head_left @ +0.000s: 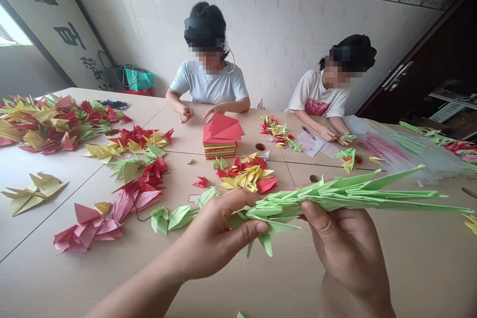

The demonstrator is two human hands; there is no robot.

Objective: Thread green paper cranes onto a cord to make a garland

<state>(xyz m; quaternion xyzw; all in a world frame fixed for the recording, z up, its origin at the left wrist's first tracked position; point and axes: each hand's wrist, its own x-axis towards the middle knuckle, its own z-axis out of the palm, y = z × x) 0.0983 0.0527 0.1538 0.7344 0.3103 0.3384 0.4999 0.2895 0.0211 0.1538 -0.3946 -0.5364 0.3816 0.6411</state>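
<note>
Above the near part of the table I hold a long bundle of green folded paper cranes (335, 194), nested into one another, with their pointed ends fanning to the right. My left hand (219, 238) is closed on its left end, thumb on the near side. Farther right, my right hand (343, 238) grips the middle of the bundle from below, its thumb pressed on the paper and its other fingers mostly hidden. Just left of my left hand, loose green cranes (173, 218) lie on the table. Beside them are pink cranes (97, 226) and a thin black cord (137, 208).
A big heap of coloured cranes (55, 121) covers the table's far left. A stack of square paper (219, 141), red on top, stands mid-table. Two people sit opposite; the right one's hands (331, 134) hold something green. Plastic bags (395, 151) lie at right.
</note>
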